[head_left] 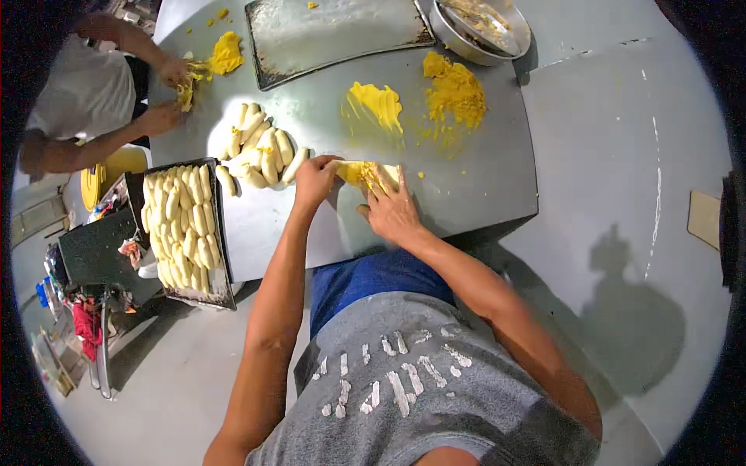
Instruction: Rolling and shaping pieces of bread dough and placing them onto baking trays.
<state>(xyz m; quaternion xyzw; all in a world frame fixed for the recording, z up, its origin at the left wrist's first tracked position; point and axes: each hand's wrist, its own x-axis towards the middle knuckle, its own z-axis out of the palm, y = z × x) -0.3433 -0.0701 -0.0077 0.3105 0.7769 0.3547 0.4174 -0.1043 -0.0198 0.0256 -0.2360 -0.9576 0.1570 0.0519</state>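
Note:
A flat, pale piece of dough (395, 175) is stretched out at the near side of the metal table, with crumbly yellow filling (356, 172) spread on it. My left hand (314, 183) pinches the dough's left end. Across its right part lie the spread fingers of my right hand (391, 211), touching the filling. Beyond my hands are a smeared yellow paste patch (378, 106) and a crumbly yellow heap (458, 92). Left of my left hand, finger-shaped dough rolls (268, 155) lie in a loose pile.
A black tray (223, 268) packed with pale rolls juts past the table's left edge. At the far side are a greased baking tray (334, 35) and a metal bowl (522, 46). A co-worker's hands (167, 113) handle yellow paste (227, 53) at the left.

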